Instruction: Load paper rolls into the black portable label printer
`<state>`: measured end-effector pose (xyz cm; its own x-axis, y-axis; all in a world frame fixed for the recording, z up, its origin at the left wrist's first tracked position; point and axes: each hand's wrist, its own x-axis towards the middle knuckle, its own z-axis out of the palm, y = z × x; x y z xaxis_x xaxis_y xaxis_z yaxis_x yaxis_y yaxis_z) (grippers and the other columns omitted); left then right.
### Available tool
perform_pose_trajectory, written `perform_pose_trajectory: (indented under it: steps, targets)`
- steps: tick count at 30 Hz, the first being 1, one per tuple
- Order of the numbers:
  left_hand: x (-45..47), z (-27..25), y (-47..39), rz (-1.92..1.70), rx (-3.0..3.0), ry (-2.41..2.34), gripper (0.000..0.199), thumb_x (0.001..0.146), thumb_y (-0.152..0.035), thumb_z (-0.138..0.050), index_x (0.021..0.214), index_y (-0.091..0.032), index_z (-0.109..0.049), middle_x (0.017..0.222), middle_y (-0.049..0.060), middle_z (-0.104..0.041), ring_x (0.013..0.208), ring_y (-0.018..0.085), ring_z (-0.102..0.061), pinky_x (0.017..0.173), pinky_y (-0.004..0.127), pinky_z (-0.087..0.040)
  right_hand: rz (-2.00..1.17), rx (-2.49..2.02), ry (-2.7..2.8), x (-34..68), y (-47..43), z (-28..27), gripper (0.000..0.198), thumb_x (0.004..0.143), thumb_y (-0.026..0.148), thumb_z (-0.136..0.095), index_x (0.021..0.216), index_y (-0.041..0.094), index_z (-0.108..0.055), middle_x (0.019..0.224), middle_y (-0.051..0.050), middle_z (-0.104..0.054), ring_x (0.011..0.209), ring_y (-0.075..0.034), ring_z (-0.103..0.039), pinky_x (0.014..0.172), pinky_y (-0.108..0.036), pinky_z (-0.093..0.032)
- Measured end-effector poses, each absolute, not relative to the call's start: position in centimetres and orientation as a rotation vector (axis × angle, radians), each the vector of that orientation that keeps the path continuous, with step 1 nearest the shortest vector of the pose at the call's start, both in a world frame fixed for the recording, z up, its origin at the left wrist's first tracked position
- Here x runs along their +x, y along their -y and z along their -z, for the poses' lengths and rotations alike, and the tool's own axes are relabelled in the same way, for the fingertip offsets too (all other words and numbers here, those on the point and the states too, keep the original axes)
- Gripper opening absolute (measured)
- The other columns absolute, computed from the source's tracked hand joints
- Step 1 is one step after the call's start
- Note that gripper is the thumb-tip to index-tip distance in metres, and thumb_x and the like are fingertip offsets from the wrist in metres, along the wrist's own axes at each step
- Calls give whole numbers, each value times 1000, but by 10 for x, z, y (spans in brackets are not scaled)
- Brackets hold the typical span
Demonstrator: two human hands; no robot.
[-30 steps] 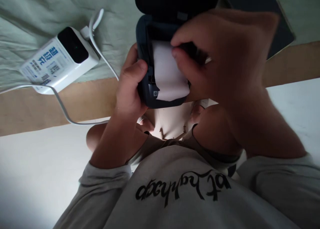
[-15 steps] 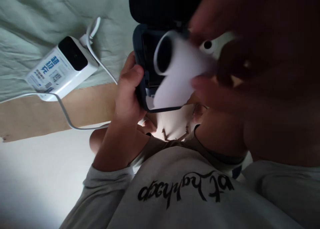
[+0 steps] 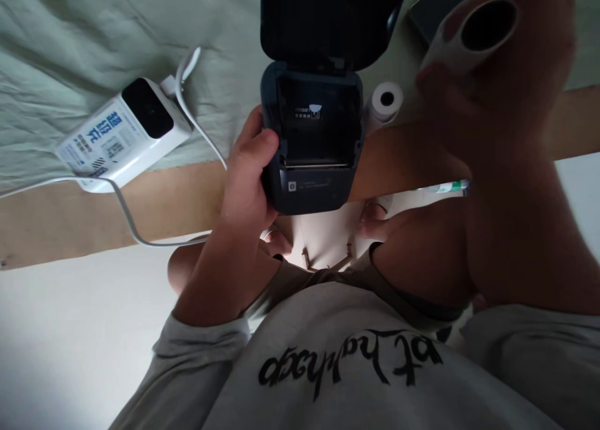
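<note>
My left hand (image 3: 250, 170) is closed around the left side of a dark portable label printer (image 3: 312, 195), thumb on its rim. The printer's lid (image 3: 323, 24) is swung up at the far end, and its paper bay shows bare inside, with a small printed label on the bay floor. Off to the right and higher up, my right hand (image 3: 515, 92) grips a white paper roll (image 3: 445, 52), whose dark round core opening faces me. The roll is apart from the printer, and some of its far side is hidden by my fingers.
A second white paper roll (image 3: 387, 99) stands just right of the printer. On the left, a white router-like box (image 3: 126, 136) with a black panel lies on green cloth, its white cable (image 3: 119, 208) looping towards me. A dark flat object (image 3: 438, 8) lies behind my right hand.
My right hand has carried the paper roll up and right, away from the printer, uncovering its bay. The printer, still in my left hand, sits slightly further right in view.
</note>
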<state>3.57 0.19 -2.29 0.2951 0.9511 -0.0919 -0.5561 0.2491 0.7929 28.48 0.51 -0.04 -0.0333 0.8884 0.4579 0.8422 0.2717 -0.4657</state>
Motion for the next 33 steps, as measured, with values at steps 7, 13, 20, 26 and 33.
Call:
perform_pose_trajectory:
  steps: [7, 13, 20, 26, 33]
  targets:
    - [35, 20, 1, -1134, 753, -612, 26, 84, -38, -54, 98, -18, -66, 82, -1, -66, 90, 16, -66, 85, 29, -53, 29, -1830, 1971, 275, 4, -8, 53, 80, 36, -58, 131, 23, -46, 125, -2, -58, 116, -26, -58, 99, -44, -44]
    - [37, 14, 2, -1109, 704, -610, 22, 84, -32, -56, 97, -17, -65, 91, -3, -70, 93, 15, -68, 88, 31, -53, 89, -1487, 1988, 256, 27, -18, 33, 86, 32, -50, 111, 13, -61, 102, -7, -63, 90, -19, -62, 85, -35, -52]
    - [38, 13, 3, -1169, 685, -582, 20, 87, -29, -57, 95, -15, -67, 87, -3, -73, 85, 10, -68, 85, 22, -53, -115, -1463, 2095, 242, 20, 4, 51, 76, 12, -51, 127, 13, -48, 109, -10, -62, 96, -19, -63, 83, -33, -53]
    - [36, 13, 3, -1139, 693, -609, 21, 84, -31, -59, 96, -14, -66, 87, 1, -71, 82, 14, -67, 75, 27, -52, -241, -1355, 2151, 246, 19, 4, 48, 70, 16, -54, 118, 14, -53, 106, -12, -58, 97, -21, -59, 83, -36, -53]
    - [37, 13, 3, -1124, 669, -638, 22, 82, -33, -62, 97, -16, -64, 93, 2, -69, 91, 18, -66, 85, 33, -53, -333, -1432, 1984, 244, 24, 2, 56, 82, 21, -56, 134, 31, -39, 124, -6, -47, 108, -21, -55, 89, -37, -50]
